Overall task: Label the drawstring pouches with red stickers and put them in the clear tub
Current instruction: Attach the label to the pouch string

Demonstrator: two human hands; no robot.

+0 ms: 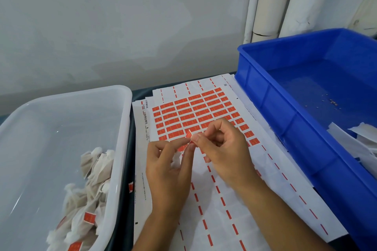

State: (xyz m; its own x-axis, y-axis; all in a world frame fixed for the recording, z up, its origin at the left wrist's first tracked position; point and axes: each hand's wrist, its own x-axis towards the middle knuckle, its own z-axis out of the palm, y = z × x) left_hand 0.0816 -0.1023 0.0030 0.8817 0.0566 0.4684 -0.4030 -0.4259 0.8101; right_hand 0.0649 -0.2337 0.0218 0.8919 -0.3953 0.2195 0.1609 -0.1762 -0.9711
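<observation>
Above the sticker sheet (195, 112), my left hand (169, 167) holds a small white drawstring pouch (175, 159), mostly hidden in its fingers. My right hand (222, 149) pinches a red sticker (189, 134) between thumb and forefinger, right at the left hand's fingertips. The sheet lies flat in the middle of the table, with several rows of red stickers left on its far half. The clear tub (122, 128) stands at the left and holds several labelled pouches (87, 199) in its near part.
A blue crate (285, 128) stands at the right, with white pouches (363, 138) in its near right corner. A loose red sticker (130, 187) lies by the tub's right wall. White pipes (267, 2) run up the wall behind.
</observation>
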